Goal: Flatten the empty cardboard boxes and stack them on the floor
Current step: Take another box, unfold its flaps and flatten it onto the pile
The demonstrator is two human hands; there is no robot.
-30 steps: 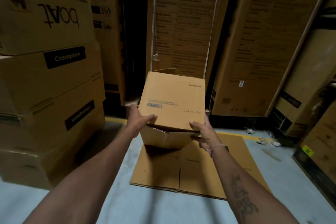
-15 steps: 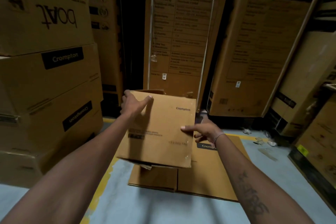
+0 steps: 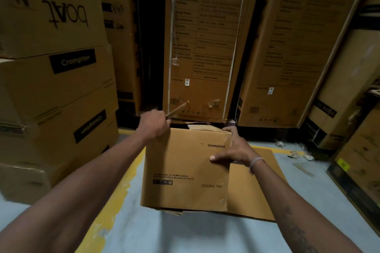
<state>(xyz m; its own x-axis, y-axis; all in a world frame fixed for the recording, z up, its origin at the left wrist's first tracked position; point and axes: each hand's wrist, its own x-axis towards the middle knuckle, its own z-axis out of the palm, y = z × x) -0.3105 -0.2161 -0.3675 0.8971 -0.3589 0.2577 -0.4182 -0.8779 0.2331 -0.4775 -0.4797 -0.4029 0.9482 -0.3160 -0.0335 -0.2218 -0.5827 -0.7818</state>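
The left hand (image 3: 155,124) pinches a brown strip (image 3: 176,109) at the box (image 3: 185,170) top, 11 o'clock. The right hand (image 3: 236,148) has its fingers curled over the 1 o'clock corner; best to brace there and pull the strip away.

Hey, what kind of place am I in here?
Probably an appliance warehouse or stockroom: stacked Crompton cartons on the left, tall printed appliance boxes standing along the back, and a painted floor with a yellow line.

Warehouse, stacked branded cartons (image 3: 61,80), painted concrete floor (image 3: 185,234)
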